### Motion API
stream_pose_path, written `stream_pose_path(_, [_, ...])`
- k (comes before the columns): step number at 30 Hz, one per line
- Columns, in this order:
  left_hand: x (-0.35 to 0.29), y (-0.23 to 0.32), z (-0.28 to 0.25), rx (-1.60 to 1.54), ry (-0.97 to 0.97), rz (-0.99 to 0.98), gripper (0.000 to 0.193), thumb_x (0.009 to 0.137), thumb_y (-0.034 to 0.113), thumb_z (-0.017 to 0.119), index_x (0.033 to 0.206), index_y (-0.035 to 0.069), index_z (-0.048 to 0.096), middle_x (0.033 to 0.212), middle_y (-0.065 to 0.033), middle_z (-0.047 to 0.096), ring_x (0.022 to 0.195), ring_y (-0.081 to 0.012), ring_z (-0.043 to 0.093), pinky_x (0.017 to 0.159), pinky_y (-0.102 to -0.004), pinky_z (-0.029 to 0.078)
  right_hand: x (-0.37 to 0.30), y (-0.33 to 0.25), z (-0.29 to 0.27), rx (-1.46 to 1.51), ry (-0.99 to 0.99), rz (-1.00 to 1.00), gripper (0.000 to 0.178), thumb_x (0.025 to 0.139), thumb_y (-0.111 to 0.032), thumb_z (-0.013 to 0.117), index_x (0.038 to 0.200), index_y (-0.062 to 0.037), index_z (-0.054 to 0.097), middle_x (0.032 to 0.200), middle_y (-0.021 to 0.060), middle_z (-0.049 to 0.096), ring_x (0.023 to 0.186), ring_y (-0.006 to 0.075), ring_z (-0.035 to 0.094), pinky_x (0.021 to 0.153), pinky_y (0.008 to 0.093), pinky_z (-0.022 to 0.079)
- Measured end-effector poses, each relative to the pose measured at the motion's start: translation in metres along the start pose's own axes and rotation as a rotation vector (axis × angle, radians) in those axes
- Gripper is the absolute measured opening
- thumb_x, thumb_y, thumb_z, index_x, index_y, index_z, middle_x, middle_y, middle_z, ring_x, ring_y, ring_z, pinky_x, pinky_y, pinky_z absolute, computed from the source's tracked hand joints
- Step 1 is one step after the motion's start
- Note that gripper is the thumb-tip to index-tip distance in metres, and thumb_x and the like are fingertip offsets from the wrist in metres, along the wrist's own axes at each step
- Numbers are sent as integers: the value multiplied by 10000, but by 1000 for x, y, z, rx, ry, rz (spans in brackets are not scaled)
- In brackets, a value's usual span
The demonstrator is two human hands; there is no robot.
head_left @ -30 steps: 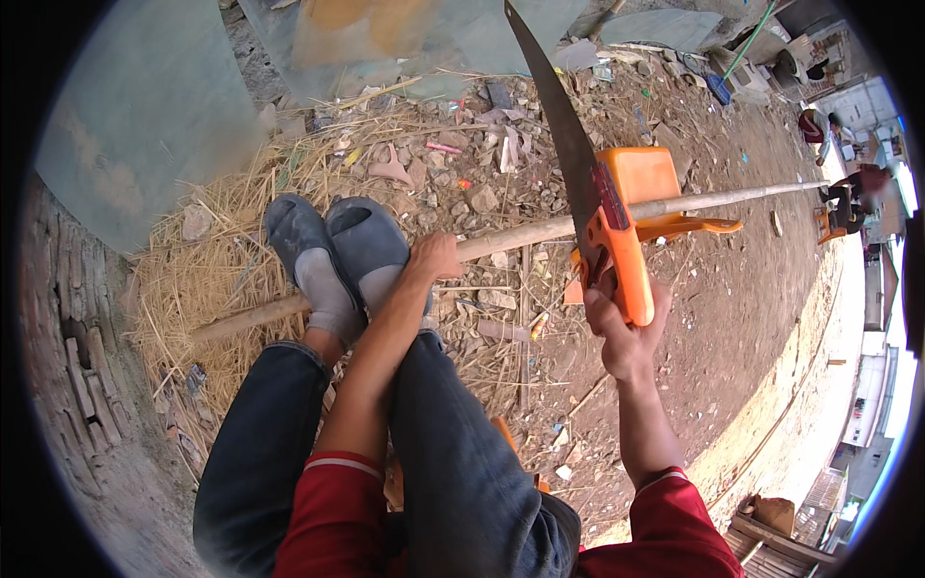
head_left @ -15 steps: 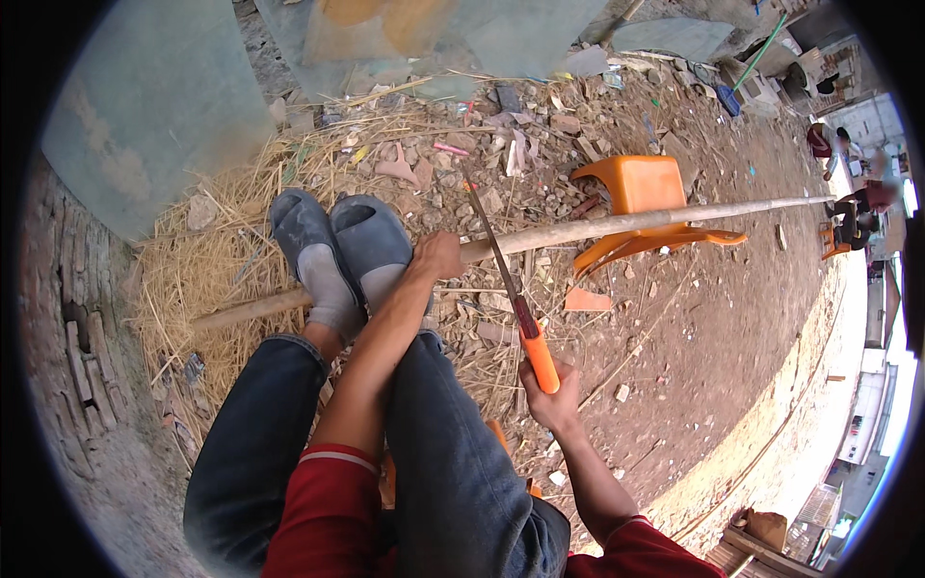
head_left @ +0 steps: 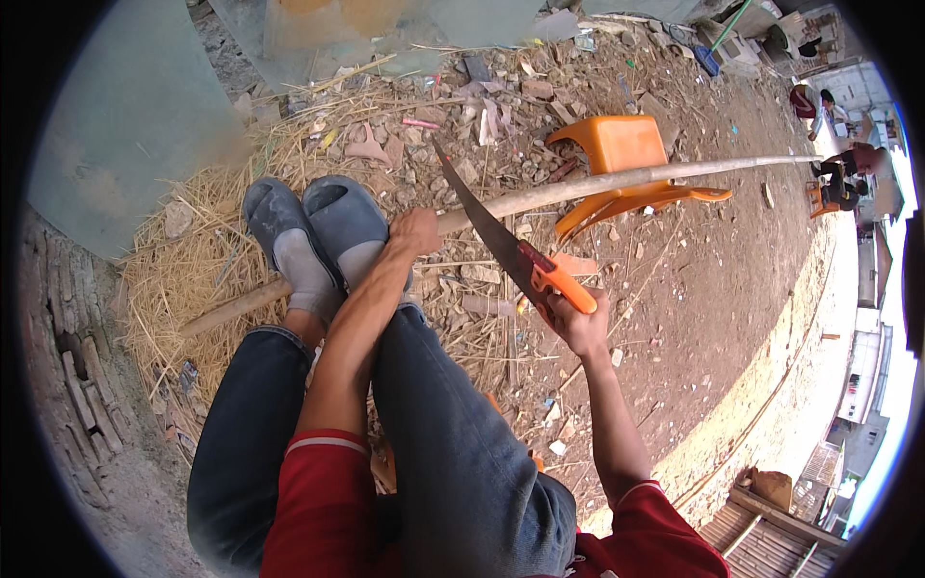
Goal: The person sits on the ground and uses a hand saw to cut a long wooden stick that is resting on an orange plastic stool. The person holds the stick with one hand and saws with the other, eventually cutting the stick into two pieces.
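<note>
A long wooden pole [head_left: 540, 198] runs from the straw, under my feet, out to the right across an orange plastic chair. My left hand [head_left: 416, 232] is closed round the pole just right of my slippers [head_left: 345, 222], which press on it. In my right hand [head_left: 578, 326] is a hand saw [head_left: 501, 243], gripped by its orange handle. Its blade slants up and leftward, crossing the pole beside my left hand with the flat side showing. I cannot tell whether the teeth touch the wood.
The orange chair [head_left: 617, 144] lies tipped over on the dirt. Straw [head_left: 183, 250] and broken rubble [head_left: 453, 106] cover the ground round my feet. Grey-green panels [head_left: 135, 135] lean at the far left. A rough brick wall [head_left: 82, 376] stands at the left. People [head_left: 853, 169] sit at the far right.
My right hand has moved slightly right and up. The saw has turned from nearly edge-on to show its blade's flat side. My left hand still grips the pole; the whole view has shifted slightly.
</note>
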State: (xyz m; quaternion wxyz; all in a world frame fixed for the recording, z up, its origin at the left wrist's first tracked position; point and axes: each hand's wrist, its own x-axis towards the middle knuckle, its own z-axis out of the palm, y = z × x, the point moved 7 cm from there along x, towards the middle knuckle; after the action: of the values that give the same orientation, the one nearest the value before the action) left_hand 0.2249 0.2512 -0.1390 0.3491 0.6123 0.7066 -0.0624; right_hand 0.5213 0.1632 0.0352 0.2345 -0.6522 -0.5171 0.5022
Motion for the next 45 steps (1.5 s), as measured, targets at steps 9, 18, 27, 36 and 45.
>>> stream_pose_path(9, [16,-2,-15,46,117,52,303,800,174,739,1066,38,792,1041,-204,777,1007,-334,763,921,-426,601,1,-179,25,263,-229,-168,146,985,-104,673,1084,-1,647,758,-36,598,628,37,489,561,221,386])
stream_pose_path(18, [8,5,-25,15,133,65,495,718,380,822,1076,40,784,1051,-193,772,992,-337,760,908,-439,603,-18,-177,3,179,13,-441,173,974,-96,698,829,-13,655,684,-49,553,610,35,459,549,246,386])
stream_pose_path(27, [15,5,-22,77,120,110,478,733,376,819,1045,16,787,1048,-215,767,1009,-356,751,936,-442,593,-33,-12,53,-87,-30,-142,225,942,-170,713,820,16,676,614,71,610,558,125,558,567,345,482])
stream_pose_path(36, [27,-6,-11,163,174,133,335,777,226,790,1035,12,788,1046,-236,764,1026,-365,749,926,-450,595,-114,11,29,-134,-118,-60,148,899,-106,717,795,-7,684,646,75,647,576,134,644,579,321,516])
stream_pose_path(45, [19,6,-25,80,151,91,318,779,158,765,1052,-4,790,1087,-235,765,1066,-362,746,950,-454,595,-20,-9,58,-129,37,-136,205,895,-159,689,823,34,678,609,99,599,578,130,566,550,344,460])
